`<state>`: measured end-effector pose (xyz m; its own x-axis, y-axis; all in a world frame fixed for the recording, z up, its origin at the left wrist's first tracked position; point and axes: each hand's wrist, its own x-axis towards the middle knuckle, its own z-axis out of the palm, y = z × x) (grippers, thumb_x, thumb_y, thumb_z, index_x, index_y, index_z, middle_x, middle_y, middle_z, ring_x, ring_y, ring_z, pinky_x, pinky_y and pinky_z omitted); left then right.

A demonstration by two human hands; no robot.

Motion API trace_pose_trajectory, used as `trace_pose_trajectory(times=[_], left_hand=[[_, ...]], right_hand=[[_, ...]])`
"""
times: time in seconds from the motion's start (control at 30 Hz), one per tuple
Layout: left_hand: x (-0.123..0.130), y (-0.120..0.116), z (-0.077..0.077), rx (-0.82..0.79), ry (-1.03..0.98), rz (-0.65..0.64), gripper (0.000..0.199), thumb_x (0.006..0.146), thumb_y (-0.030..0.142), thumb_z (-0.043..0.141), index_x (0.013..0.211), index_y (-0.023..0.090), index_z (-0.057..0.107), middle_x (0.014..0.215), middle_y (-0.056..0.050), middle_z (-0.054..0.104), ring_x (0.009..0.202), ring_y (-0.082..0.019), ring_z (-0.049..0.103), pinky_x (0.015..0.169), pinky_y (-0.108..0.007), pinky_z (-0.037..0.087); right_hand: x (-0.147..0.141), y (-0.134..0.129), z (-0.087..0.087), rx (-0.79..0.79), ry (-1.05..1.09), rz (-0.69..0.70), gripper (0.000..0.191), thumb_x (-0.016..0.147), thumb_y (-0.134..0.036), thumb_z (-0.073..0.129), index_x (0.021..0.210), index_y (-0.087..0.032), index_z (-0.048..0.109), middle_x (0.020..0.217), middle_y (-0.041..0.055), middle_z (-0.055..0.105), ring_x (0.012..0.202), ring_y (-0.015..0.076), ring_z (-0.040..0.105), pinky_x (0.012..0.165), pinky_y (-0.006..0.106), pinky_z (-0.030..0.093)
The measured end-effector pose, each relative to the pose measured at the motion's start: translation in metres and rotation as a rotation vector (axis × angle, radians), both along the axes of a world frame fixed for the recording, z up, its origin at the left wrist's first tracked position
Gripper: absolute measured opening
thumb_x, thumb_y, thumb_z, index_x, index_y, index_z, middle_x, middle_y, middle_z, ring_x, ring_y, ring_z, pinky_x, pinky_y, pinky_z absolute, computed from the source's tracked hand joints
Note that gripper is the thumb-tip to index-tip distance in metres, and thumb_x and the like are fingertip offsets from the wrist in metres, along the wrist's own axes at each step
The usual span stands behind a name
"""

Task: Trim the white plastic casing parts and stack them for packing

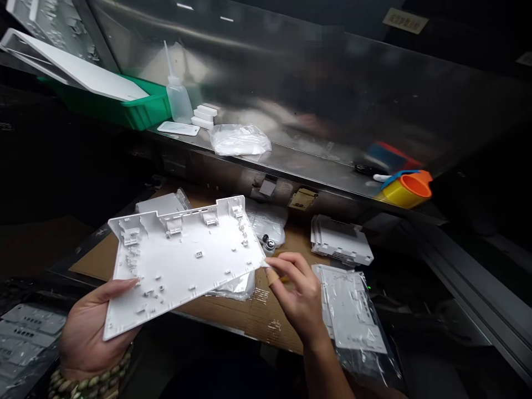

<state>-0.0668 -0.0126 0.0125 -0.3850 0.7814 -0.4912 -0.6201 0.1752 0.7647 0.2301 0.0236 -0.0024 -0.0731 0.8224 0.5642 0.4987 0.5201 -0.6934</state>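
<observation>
A white plastic housing panel, with clips and small posts on its inner face, is held tilted above the bench. My left hand grips its lower left corner, the thumb over the inner face and the fingers underneath. At the right corner of the panel, my right hand is closed in a pinch, with a small white tip showing at the fingertips. What it pinches is too small to make out, and something yellowish shows behind the fingers. A tan wrap covers part of the right thumb. Just beyond the panel stands a small bottle with a metallic top.
Brown cardboard covers the bench. Stacked white housings and a bagged panel lie at right. A metal shelf behind holds a squeeze bottle, a plastic bag, a green bin and a yellow-orange tape roll.
</observation>
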Motion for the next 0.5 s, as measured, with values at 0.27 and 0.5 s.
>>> trace_pose_trajectory(times=[0.27, 0.5], left_hand=[[0.008, -0.001, 0.009, -0.203, -0.066, 0.103, 0.074, 0.078, 0.047, 0.065, 0.150, 0.039, 0.050, 0.102, 0.005, 0.081, 0.137, -0.032, 0.055, 0.109, -0.057, 0.055], [0.001, -0.005, 0.014, -0.329, -0.148, 0.165, 0.092, 0.069, 0.048, 0.070, 0.156, 0.032, 0.043, 0.085, 0.002, 0.081, 0.132, -0.034, 0.058, 0.104, -0.055, 0.059]], right_hand=[[-0.009, -0.001, -0.004, 0.016, 0.003, 0.006, 0.017, 0.094, -0.016, 0.065, 0.103, -0.023, 0.077, 0.095, 0.0047, 0.069, 0.084, 0.0175, 0.068, 0.075, 0.032, 0.058], [-0.010, -0.006, -0.008, 0.049, 0.003, 0.035, 0.019, 0.093, -0.012, 0.065, 0.105, -0.022, 0.076, 0.096, 0.0054, 0.069, 0.088, 0.0185, 0.068, 0.076, 0.032, 0.059]])
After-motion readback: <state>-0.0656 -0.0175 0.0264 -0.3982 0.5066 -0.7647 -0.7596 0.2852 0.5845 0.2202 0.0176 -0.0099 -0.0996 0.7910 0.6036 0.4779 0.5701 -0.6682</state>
